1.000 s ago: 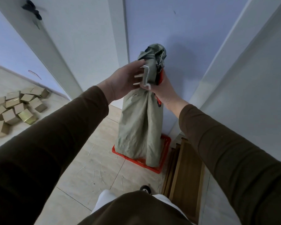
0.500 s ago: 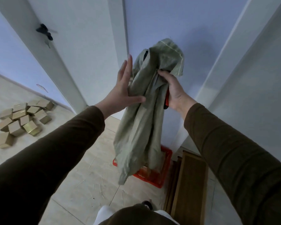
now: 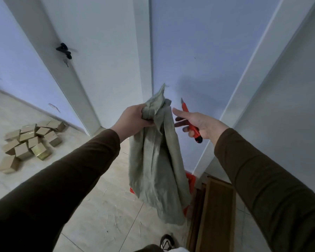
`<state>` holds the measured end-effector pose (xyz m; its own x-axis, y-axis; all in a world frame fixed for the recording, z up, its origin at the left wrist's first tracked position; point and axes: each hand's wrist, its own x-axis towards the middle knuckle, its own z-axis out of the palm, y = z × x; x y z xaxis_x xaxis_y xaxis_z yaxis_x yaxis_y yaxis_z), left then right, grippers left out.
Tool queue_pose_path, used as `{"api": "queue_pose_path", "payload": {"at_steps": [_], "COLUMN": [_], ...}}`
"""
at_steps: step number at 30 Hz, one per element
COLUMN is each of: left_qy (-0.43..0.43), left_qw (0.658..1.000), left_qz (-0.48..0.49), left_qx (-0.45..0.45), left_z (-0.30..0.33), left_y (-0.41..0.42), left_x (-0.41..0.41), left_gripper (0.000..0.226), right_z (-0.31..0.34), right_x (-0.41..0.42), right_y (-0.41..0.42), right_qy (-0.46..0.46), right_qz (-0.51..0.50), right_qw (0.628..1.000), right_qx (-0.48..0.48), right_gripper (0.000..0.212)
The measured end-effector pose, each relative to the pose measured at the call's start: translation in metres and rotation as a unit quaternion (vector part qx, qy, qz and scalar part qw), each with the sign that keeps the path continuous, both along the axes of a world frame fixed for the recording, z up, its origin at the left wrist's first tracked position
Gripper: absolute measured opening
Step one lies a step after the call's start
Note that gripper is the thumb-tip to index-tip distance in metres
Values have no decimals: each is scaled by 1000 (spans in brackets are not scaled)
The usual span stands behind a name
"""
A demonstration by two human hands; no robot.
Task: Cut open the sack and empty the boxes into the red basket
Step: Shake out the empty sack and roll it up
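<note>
2 hands up: left hand (image 3: 135, 118) grips sack (image 3: 156, 160), right hand (image 3: 200, 122) w/ fingers spread, prob. holding cutter (image 3: 190, 120).

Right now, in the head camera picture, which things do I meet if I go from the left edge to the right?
Pile of cardboard boxes → door handle → left hand → sack → red utility knife → right hand → wooden boards.

A bare room corner in a home: tiled floor (image 3: 102, 211), white door (image 3: 102, 57) with handle (image 3: 65, 52), plain walls.
</note>
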<state>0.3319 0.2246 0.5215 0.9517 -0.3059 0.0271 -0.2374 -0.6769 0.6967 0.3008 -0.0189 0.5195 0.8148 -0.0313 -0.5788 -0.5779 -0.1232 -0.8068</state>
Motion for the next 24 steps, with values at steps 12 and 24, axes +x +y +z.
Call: {"api": "queue_pose_path", "payload": {"at_steps": [12, 24], "left_qy": [162, -159], "left_qw": [977, 954], "left_qz": [-36, -190], "left_qx": [-136, 168], "left_z": [6, -33], "left_y": [98, 164], "left_x": [-78, -174], "left_gripper": [34, 125], "right_z": [-15, 9], "right_x": [-101, -178], "right_y": [149, 219], "right_qy": [-222, -38], "right_qz": [33, -97], "right_qw": [974, 993], "right_qx": [-31, 54], "right_gripper": [44, 28]}}
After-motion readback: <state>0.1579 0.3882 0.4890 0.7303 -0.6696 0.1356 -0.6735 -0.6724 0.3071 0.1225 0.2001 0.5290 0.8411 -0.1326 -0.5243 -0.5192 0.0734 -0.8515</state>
